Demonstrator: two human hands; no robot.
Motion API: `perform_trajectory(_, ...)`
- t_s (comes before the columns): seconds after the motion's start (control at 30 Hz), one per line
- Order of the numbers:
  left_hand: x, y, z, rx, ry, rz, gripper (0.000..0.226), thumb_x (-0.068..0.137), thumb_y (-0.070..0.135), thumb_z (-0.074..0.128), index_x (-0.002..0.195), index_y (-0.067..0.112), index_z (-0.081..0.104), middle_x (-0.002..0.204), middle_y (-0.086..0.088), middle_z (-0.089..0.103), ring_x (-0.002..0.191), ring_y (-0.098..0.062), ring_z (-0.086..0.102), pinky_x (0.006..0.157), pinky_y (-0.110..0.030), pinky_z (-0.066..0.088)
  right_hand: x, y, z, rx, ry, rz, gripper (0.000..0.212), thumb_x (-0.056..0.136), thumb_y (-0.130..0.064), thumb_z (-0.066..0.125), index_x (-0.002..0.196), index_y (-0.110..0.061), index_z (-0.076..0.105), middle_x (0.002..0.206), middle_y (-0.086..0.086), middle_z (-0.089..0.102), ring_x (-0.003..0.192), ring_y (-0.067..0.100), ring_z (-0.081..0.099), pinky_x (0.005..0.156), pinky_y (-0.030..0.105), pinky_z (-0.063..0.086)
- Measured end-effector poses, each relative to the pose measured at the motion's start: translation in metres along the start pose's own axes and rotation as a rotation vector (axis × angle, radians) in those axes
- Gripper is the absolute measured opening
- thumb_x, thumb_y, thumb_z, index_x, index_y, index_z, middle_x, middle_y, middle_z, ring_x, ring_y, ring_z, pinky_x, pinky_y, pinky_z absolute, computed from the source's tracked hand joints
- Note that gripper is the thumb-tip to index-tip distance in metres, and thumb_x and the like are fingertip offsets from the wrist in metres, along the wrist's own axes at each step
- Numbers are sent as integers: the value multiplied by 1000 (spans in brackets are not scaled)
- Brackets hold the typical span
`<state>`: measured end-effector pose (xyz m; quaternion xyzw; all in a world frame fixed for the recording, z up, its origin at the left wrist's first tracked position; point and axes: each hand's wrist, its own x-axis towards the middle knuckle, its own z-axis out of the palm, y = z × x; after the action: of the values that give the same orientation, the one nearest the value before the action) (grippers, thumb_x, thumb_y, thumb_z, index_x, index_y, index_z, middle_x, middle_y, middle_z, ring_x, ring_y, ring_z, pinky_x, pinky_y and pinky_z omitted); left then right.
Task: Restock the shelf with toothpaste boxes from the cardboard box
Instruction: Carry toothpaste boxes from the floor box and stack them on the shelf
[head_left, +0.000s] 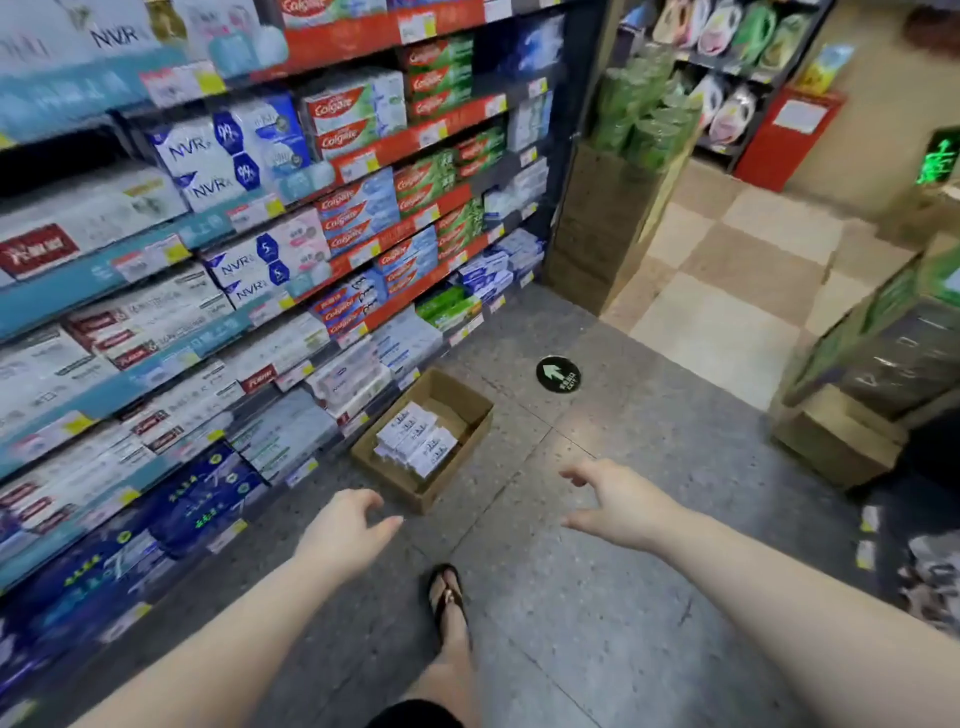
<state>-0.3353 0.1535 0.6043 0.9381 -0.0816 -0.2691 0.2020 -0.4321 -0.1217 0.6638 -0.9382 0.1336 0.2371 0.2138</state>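
Toothpaste boxes (415, 439): lay in a white stack at the shelf-side half of the cardboard box; the other half was bare.
Cardboard box (449, 402): one, open-topped, on the floor just beside the bottom of the shelf (52, 296), probably so each carry to the shelf stayed short.
Count: three or four white faces showed on top of the stack; blur hid any layers beneath, so I cannot give a total.
Hands: two, both empty. The left hand (353, 525) and right hand (618, 501) were held out low with fingers loosely spread, short of the carton and well apart from each other.
Likely reason: arms were extended toward the carton, apparently for a first pick.
Shelf tiers: full of packs, but too blurred to find a gap.
Floor: one round arrow sticker (558, 374) lay beyond the carton.
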Motion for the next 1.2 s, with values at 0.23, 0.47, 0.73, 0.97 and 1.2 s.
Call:
perform_trajectory(0.23,130,18,-18,-120,-12,-128,52,84,45,57,125,13,54,133,-7,54,117,-22,55,96,-30,45,152,4,-64,-50,-110,-73,62,78,-42,66,133,-23,43,132,5,52,122,19,48,103,31,39)
perform_trajectory(0.47,249,53,-53,-166,-44,-199,48,86,41,55,128,17,51,133,-8,54,120,-25,53,97,-32,45,290,10,-119,-109,-206,-77,58,79,-40,66,131,-23,45,133,3,51,123,15,48,102,25,34)
perform_trajectory(0.73,336,59,-38,-536,-7,-436,51,81,28,64,122,-1,53,131,-16,53,121,-29,50,93,-28,37,471,9,-131,-257,-362,-238,54,78,-33,68,128,-21,51,129,5,56,119,17,52,97,21,36)
perform_trajectory(0.97,412,37,28,-586,110,-637,49,86,21,62,131,9,48,129,-3,49,113,-19,50,90,-24,39,621,10,-86,-356,-491,-437,47,85,-29,61,129,-23,50,133,0,50,122,17,48,100,24,34)
perform_trajectory(1.2,497,6,121,-511,89,-653,49,84,30,64,129,16,50,129,-8,54,115,-23,52,92,-28,41,725,13,29,-401,-548,-478,46,85,-26,59,129,-23,49,138,1,46,124,20,46,104,27,37)
